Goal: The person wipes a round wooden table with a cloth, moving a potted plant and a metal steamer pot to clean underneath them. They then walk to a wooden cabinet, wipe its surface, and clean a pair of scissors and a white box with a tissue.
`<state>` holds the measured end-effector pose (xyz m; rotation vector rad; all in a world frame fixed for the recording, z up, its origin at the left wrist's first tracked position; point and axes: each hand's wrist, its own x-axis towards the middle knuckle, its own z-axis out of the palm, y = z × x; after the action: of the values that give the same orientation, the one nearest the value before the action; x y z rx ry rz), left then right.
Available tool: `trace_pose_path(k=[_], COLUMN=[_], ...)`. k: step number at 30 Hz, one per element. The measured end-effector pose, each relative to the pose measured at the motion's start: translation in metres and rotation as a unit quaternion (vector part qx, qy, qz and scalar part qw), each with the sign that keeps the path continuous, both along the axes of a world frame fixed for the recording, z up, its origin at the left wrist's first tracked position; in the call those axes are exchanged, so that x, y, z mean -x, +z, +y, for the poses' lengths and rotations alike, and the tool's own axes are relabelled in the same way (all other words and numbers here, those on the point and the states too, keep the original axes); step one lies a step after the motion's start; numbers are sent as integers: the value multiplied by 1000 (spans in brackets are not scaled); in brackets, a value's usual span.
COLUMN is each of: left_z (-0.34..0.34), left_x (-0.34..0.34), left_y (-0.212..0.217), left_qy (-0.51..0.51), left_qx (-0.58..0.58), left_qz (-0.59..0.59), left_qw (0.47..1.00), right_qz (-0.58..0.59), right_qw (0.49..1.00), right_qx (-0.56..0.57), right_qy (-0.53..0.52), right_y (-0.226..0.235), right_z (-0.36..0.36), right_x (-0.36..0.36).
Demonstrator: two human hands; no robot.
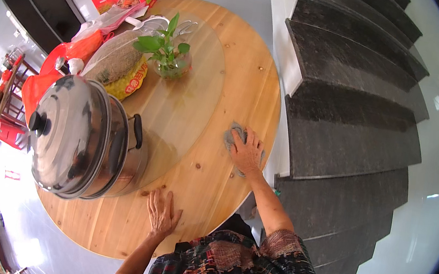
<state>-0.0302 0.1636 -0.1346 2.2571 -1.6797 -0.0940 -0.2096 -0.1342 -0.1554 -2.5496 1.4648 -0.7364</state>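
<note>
The right hand is pressing flat on the grey cloth; the left hand (open, palm down) is bracing on the desk; even pressure is wiping best.

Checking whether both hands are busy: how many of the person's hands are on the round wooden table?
2. The right hand presses a grey cloth near the round wooden table's right edge; the left hand lies flat near the front edge, beside the large steel pot.

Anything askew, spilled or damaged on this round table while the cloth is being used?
Nothing stands out. The right hand presses a grey cloth flat on the wooden table; the left hand rests flat near the edge. The steel pot keeps its lid on, and the plant in its glass vase stands upright. No spill shows.
</note>
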Motion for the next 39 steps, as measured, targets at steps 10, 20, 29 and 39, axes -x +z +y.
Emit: trace_pose_path(k=[10, 20, 29, 39], left_z=[-177, -214, -213, -213], left_x=[47, 35, 31, 33], left_y=[-6, -18, -21, -18], left_qy=[-124, 79, 87, 121], left_qx=[58, -45, -21, 38], left_qz=[43, -20, -7, 0], left_qw=[990, 996, 996, 992], right_qz=[25, 87, 87, -6], right_qw=[999, 990, 990, 999], right_qx=[8, 11, 7, 16], right_qy=[-42, -114, -107, 28], right_y=[-20, -24, -14, -14], right_z=[-161, -293, -332, -260], right_x=[2, -50, -101, -77])
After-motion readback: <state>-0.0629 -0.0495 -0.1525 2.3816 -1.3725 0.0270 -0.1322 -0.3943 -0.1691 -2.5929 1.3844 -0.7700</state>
